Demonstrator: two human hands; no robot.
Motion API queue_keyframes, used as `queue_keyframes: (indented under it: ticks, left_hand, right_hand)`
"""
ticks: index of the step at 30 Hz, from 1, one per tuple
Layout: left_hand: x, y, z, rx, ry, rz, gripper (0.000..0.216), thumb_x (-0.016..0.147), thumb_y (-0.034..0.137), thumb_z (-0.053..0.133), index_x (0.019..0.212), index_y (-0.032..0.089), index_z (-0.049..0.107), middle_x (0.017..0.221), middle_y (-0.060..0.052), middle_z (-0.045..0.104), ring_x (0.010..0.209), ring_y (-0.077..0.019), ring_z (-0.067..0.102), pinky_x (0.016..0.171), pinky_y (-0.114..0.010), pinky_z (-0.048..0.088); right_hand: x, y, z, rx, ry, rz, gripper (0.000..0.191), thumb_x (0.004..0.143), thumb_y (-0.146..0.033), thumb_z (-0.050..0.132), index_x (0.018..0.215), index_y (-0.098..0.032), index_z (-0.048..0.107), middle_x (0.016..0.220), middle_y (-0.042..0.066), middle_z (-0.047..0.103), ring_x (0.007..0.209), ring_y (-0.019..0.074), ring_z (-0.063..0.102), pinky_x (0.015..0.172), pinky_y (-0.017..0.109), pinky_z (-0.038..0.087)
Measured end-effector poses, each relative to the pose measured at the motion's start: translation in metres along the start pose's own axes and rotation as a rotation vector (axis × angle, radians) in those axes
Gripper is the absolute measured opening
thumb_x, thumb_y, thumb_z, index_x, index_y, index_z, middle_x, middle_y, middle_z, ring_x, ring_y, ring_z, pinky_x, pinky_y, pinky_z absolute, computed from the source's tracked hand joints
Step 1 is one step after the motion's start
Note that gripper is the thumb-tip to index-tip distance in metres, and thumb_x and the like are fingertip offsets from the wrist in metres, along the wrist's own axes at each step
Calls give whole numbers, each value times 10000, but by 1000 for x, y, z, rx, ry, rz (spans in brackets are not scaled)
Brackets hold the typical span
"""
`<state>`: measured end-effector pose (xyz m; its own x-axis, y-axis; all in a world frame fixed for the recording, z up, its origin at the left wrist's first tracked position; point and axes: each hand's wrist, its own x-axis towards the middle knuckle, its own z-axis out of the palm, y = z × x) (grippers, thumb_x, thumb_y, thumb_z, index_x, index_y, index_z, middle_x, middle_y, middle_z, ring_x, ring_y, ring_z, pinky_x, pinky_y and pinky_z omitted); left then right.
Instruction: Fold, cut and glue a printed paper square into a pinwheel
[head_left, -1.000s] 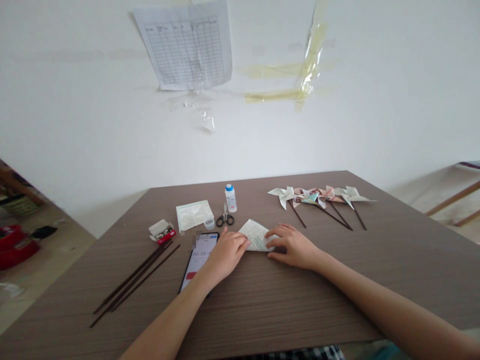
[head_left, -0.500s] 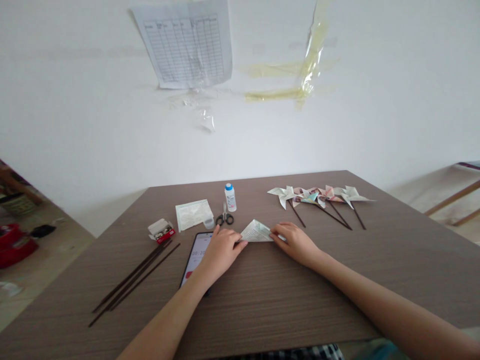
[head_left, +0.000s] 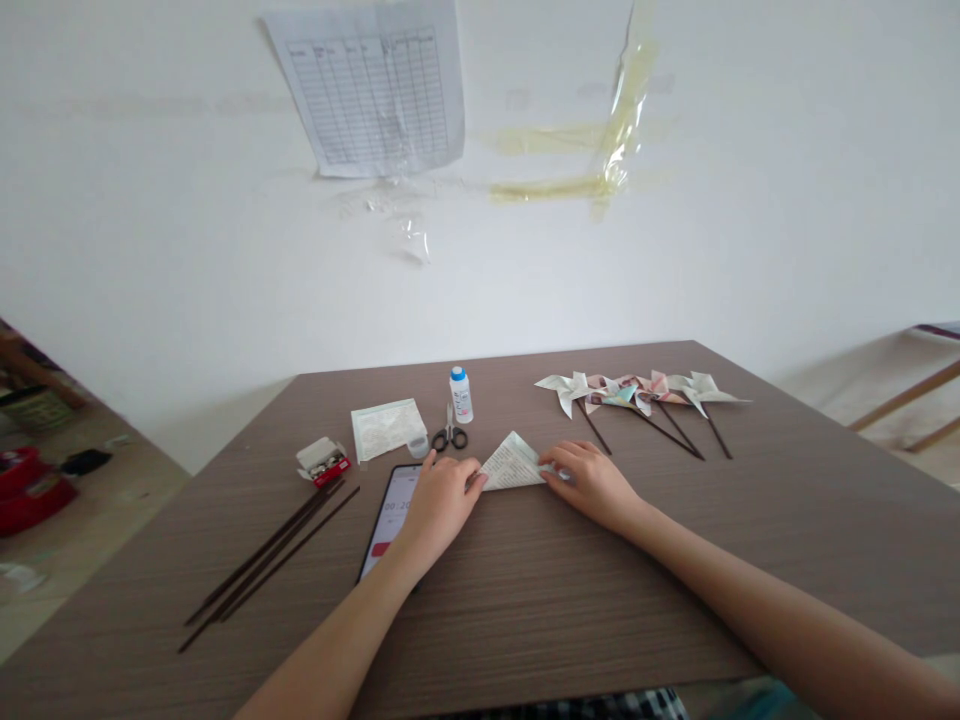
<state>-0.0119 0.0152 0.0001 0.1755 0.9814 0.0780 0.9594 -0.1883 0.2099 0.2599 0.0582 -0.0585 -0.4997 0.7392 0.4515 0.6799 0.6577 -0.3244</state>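
A printed sheet of paper (head_left: 513,464), folded into a triangle with its point away from me, lies at the middle of the table. My left hand (head_left: 444,492) pinches its left corner between thumb and fingers. At the opposite corner, my right hand (head_left: 589,480) grips the paper with bent fingers. Partly under my left wrist lies a phone (head_left: 388,510) with a timer on its screen. Just beyond my left hand are black-handled scissors (head_left: 450,436) and a glue bottle (head_left: 460,396) with a blue cap.
Several paper pinwheels (head_left: 570,388) on dark sticks lie at the back right. On the left are loose brown sticks (head_left: 277,550), a small red-and-white box (head_left: 324,460) of pins, a stack of paper squares (head_left: 384,428) and a small clear cap (head_left: 418,446). A wall (head_left: 480,310) stands behind the table.
The folded paper has turned and tilted slightly, its peak a little higher. Both hands keep hold of its corners, with small shifts of the fingers.
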Motion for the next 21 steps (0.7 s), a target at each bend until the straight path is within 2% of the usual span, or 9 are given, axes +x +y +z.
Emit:
queue_keyframes:
  ticks: [2, 4, 6, 8, 11, 13, 21]
  left_hand:
    - [0, 1, 0, 2, 8, -9, 292, 1136, 236, 673, 1370, 236, 849, 1138, -98, 913, 1189, -286, 841, 1342, -513, 441]
    - [-1, 2, -1, -5, 12, -6, 443, 1139, 232, 673, 1575, 253, 748, 1229, -108, 909, 1268, -289, 820, 1336, -499, 448]
    - [-2, 3, -1, -1, 7, 5, 514, 1148, 230, 657, 1657, 292, 687, 1322, -107, 893, 1346, -297, 789, 1346, -519, 434]
    - [-3, 4, -2, 28, -7, 12, 457, 1158, 230, 633, 1587, 327, 754, 1341, -98, 887, 1372, -311, 774, 1362, -560, 407]
    - [-4, 5, -2, 71, -22, 22, 352, 1160, 238, 624, 1380, 331, 882, 1253, -94, 899, 1338, -328, 782, 1363, -607, 393]
    - [-5, 6, -2, 74, -18, 36, 327, 1154, 235, 633, 1296, 322, 914, 1216, -94, 899, 1319, -334, 785, 1352, -624, 405]
    - [-7, 10, -4, 109, -42, 44, 321, 1160, 239, 623, 1288, 276, 915, 1212, -120, 882, 1341, -350, 766, 1363, -657, 385]
  right_hand:
    - [-1, 1, 1, -23, -2, -10, 224, 1070, -183, 706, 1216, -256, 858, 1169, 88, 876, 1071, 279, 830, 1072, 418, 611]
    - [-2, 2, 2, -46, -13, -13, 255, 1068, -193, 712, 1252, -260, 875, 1206, 99, 873, 1107, 288, 828, 1082, 424, 611]
    - [-2, 0, 1, -67, -35, -10, 275, 1070, -202, 715, 1281, -260, 882, 1214, 107, 867, 1116, 291, 821, 1083, 435, 610]
    - [-2, -3, 0, -86, -68, -1, 301, 1073, -199, 711, 1317, -257, 878, 1220, 115, 858, 1129, 295, 812, 1088, 451, 604]
    - [-1, -8, -3, -107, -127, 27, 339, 1077, -176, 693, 1359, -246, 868, 1243, 132, 843, 1173, 308, 796, 1098, 470, 592]
    - [1, -11, -4, -114, -161, 49, 356, 1082, -167, 683, 1382, -243, 860, 1257, 139, 836, 1201, 315, 784, 1099, 474, 587]
    - [1, -16, -5, -124, -202, 88, 392, 1121, -175, 620, 1434, -259, 842, 1289, 149, 822, 1240, 328, 749, 1143, 511, 525]
